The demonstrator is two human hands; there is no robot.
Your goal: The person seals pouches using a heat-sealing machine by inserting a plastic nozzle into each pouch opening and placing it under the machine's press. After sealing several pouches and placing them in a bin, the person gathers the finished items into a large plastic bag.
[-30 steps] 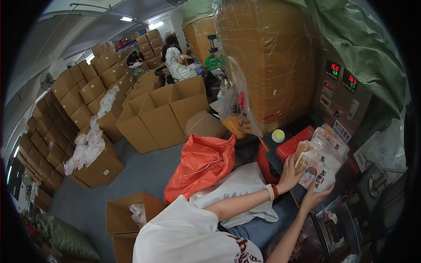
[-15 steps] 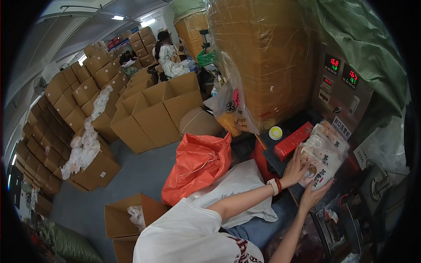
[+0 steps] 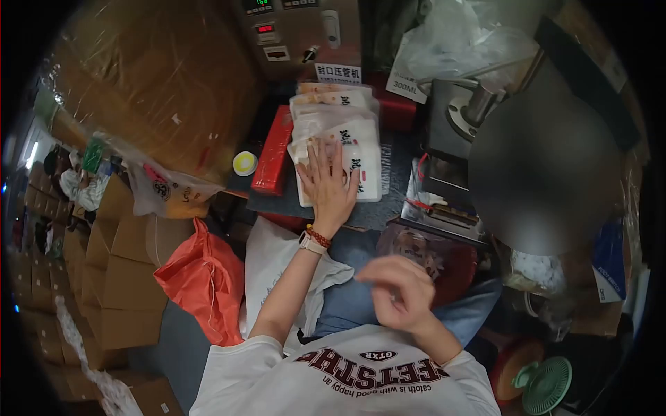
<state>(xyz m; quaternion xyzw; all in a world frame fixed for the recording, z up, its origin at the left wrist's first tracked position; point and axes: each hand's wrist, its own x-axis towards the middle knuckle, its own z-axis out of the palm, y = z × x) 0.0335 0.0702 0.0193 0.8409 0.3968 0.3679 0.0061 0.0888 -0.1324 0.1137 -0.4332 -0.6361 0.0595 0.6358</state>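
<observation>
My left hand (image 3: 329, 184) lies flat with spread fingers on a stack of printed white pouches (image 3: 364, 152). The pouches overlap one another on the dark worktop. On that wrist are a watch and a beaded bracelet. My right hand (image 3: 401, 291) is raised above my lap, away from the stack. Its fingers are bent and smeared by motion, so I cannot make out whether they hold anything. Left of the pouches is a long red box (image 3: 273, 152), with a round yellow-and-white item (image 3: 245, 163) beside it.
A metal control panel (image 3: 298, 41) with lit displays stands behind the worktop. A large wrapped carton (image 3: 152, 90) is at the left. An orange bag (image 3: 205, 281) and a white bag (image 3: 267, 263) lie beside my legs. A green fan (image 3: 544, 385) is at lower right.
The view has swung right and down. Both hands were on the pouches; my right hand has come off them and back toward my body. My left hand now rests flat on top.
</observation>
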